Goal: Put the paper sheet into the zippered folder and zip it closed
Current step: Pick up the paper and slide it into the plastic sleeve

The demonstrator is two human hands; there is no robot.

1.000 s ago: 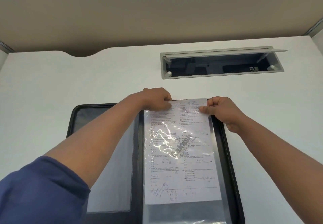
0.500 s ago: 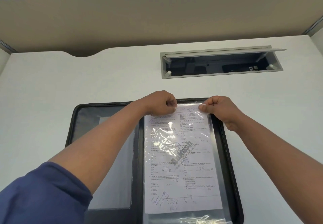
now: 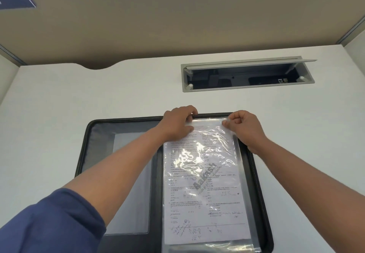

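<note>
A black zippered folder [image 3: 94,134] lies open on the white desk, its right half holding a clear plastic sleeve [image 3: 236,154]. A printed paper sheet [image 3: 205,203] with handwriting near its bottom sits inside that sleeve, almost fully down. My left hand [image 3: 177,122] grips the sleeve's top left edge at the folder's far rim. My right hand [image 3: 243,124] pinches the sleeve's top right corner between thumb and fingers. The folder's near edge runs out of view.
A grey cable box [image 3: 246,74] with its lid raised is set into the white desk [image 3: 59,98] behind the folder. A beige partition [image 3: 177,25] closes off the far side. The folder's left half shows a grey inner pocket [image 3: 130,183].
The paper sheet has slid further down into the sleeve, away from its top edge. Both hands have stayed at the sleeve's top corners, the right now pinching the plastic only.
</note>
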